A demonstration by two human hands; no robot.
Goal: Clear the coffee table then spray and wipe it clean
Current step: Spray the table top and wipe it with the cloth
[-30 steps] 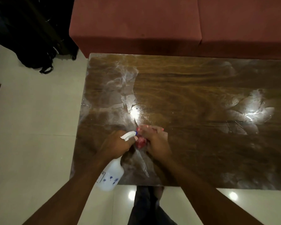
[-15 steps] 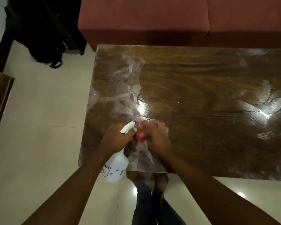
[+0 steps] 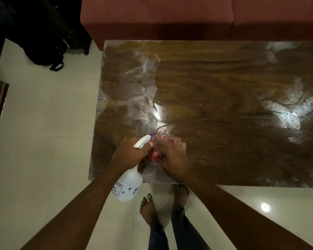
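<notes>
While we lean over the near left corner of the worktop (image 3: 215,83), its dark wood grain shows glossy and wet, with whitish smeared streaks along the left end, a cleaner band in the middle and more pale smears at the far right. Our left grip (image 3: 128,154) is wrapped round the neck of a translucent white spray bottle (image 3: 128,184), whose body hangs past the near edge over the floor (image 3: 43,132) and whose blue-tipped nozzle points away and to the right. Just beside that nozzle, our right grip (image 3: 173,159) holds a bunched red cloth (image 3: 154,156) down on the wood, its fingers blurred. Compared with half a second ago, both hands and the bottle sit at the same spot on the worktop, while more of our bare feet (image 3: 148,210) shows below the edge. On the bottle's label we can read only the letters "YER" above blue marks; the rest is too small.
</notes>
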